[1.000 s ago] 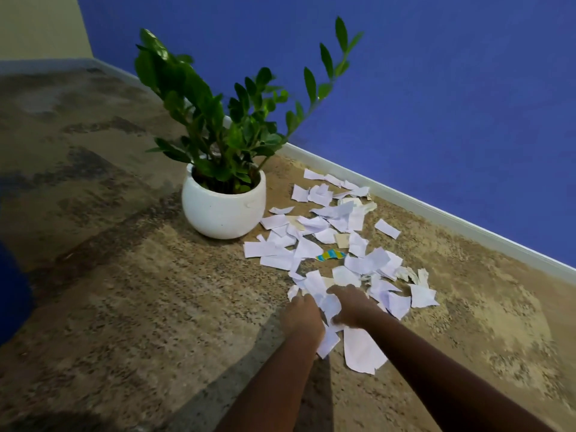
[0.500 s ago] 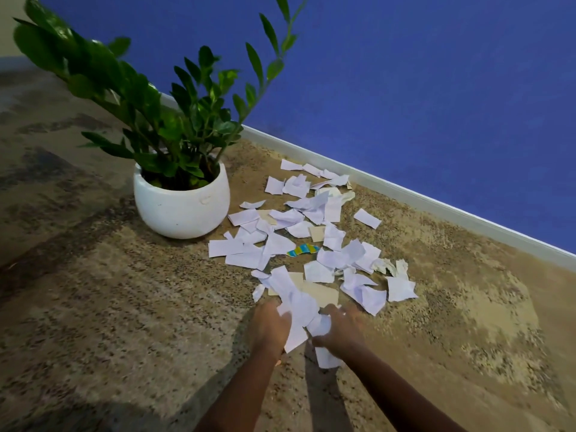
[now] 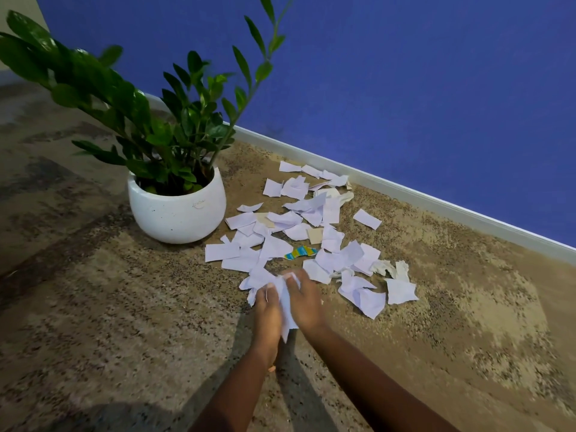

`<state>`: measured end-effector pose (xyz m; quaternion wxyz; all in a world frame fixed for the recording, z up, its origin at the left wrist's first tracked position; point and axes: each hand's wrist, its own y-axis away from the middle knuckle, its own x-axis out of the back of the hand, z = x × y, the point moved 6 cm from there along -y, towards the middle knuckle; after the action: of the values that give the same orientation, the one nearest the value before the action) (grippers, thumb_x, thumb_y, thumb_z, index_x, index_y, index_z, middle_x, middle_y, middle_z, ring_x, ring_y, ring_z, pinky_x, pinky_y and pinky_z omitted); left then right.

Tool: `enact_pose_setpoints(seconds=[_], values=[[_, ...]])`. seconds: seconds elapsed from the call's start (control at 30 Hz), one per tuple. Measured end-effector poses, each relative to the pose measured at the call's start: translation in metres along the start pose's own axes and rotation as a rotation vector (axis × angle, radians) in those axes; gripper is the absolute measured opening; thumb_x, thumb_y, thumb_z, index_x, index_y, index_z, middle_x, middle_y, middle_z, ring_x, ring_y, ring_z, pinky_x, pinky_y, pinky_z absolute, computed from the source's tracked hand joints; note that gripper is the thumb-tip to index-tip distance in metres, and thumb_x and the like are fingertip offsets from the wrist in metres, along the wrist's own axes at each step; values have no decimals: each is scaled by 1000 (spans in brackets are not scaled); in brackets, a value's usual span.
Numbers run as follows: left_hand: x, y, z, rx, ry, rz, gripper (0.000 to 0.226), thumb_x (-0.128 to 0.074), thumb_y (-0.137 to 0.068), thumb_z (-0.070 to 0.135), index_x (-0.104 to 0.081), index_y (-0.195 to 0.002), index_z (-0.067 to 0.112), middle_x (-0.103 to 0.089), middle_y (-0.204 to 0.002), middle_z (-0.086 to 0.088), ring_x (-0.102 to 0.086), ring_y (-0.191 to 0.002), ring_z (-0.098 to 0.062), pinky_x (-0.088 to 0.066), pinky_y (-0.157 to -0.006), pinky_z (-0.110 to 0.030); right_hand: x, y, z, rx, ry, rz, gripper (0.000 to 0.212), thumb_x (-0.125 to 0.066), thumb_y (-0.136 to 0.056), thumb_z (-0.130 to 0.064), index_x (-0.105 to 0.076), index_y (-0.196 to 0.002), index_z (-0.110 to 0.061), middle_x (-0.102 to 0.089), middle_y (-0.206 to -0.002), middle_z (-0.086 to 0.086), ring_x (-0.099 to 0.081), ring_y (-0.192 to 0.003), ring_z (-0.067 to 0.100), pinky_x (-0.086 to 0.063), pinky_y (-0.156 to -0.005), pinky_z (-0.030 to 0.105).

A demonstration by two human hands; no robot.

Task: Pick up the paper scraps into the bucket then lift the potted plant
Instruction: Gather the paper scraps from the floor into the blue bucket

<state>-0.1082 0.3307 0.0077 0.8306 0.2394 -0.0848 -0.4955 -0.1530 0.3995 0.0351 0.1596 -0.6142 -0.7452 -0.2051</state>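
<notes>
Gathering step, first half of the task. Both hands are working at the 6 o'clock edge of the paper scraps point(image 3: 299, 232), which are lying scattered over the carpet point(image 3: 93, 307) from the hands up toward the baseboard point(image 3: 436, 198) at 1 o'clock. The left hand point(image 3: 267, 310) and the right hand point(image 3: 304, 302) are pressing palm toward palm, knuckles up, squeezing a wad of scraps point(image 3: 282, 294) between them; the fingers point(image 3: 270, 291) are curling partly closed around the wad, with white paper showing above the fingertips and below the heels of the hands. Both forearms are reaching in from 6 o'clock, converging at the wrists.

Most of the scraps are lying loose, including one coloured piece point(image 3: 300, 252) near the middle of the scatter. The potted plant point(image 3: 176, 207) is standing upright at 10 o'clock from the hands, just beside the scatter, untouched. No bucket is in view, so by this judgement the next move is calling for carrying the wad out of frame without shedding pieces, then returning for further handfuls before the plant is lifted.
</notes>
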Motion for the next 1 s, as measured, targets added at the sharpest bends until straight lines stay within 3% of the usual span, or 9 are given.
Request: enact_pose_setpoints(seconds=[0.1, 0.17, 0.23, 0.37, 0.5, 0.63, 0.77, 0.87, 1.0], values=[[0, -5, -5, 89, 238, -81, 51, -41, -98, 37, -41, -140, 8, -52, -137, -15, -55, -118, -28, -46, -89, -31, -22, 7, -11, -42, -160, -58, 40, -28, -102, -29, -59, -112, -6, -61, -106, 6, -55, -95, 14, -37, -79, 17], [17, -9, -5, 93, 263, -26, 42, -54, -94, 22, -50, -133, 7, -63, -117, -17, -64, -97, -27, -54, -72, -29, -32, 7, -12, -132, -336, -106, 46, -23, -101, -38, -59, -108, -11, -62, -108, 7, -57, -95, 13, -44, -85, 22], [36, -13, -6, 95, 186, 62, 37, -58, -90, 5, -55, -127, 2, -64, -114, -21, -64, -93, -31, -56, -72, -35, -38, 6, -12, -184, -394, -177, 45, -22, -100, -41, -55, -111, -13, -55, -105, 3, -52, -95, 9, -46, -76, 21], [64, -19, -4, 128, 151, 240, 35, -55, -89, -6, -51, -124, -6, -57, -125, -29, -57, -98, -34, -48, -85, -45, -34, -7, -6, -11, 20, -188, 32, -38, -100, -25, -52, -125, -11, -47, -125, 6, -45, -121, 17, -33, -107, 28], [83, -23, 4, 112, 37, 324, 37, -55, -91, -2, -50, -127, -4, -56, -127, -28, -57, -110, -43, -49, -83, -47, -12, -34, 14, 41, 510, -87, 55, -54, -91, -33, -37, -141, -19, -23, -154, 7, -23, -142, 24, -26, -116, 38], [98, -27, 9, 113, -15, 364, 41, -55, -92, 1, -46, -132, -2, -54, -128, -27, -56, -113, -43, -47, -77, -40, -10, -56, 33, -255, 481, -218, 96, -65, -72, -63, -16, -148, -32, 0, -158, 11, -2, -146, 36, -16, -116, 58], [109, -30, 11, 110, -54, 385, 41, -55, -91, 0, -47, -131, -3, -56, -128, -27, -58, -111, -43, -49, -78, -41, -39, -61, 25, -334, 520, -373, 106, -64, -62, -73, -18, -148, -32, 10, -159, 11, 8, -146, 39, -6, -115, 62], [117, -30, 16, 99, -100, 386, 41, -56, -91, 2, -47, -132, -3, -56, -128, -26, -58, -111, -40, -51, -88, -45, -67, -54, 16, -247, 697, -493, 104, -64, -64, -72, -16, -148, -33, 14, -158, 16, 16, -144, 41, 2, -114, 64], [123, -25, 25, 87, -157, 392, 41, -55, -91, 2, -48, -131, -5, -56, -129, -25, -57, -113, -38, -50, -88, -43, -81, -39, 6, -205, 674, -459, 87, -74, -74, -44, -27, -146, -29, 2, -159, 13, 3, -146, 38, -17, -116, 58]])
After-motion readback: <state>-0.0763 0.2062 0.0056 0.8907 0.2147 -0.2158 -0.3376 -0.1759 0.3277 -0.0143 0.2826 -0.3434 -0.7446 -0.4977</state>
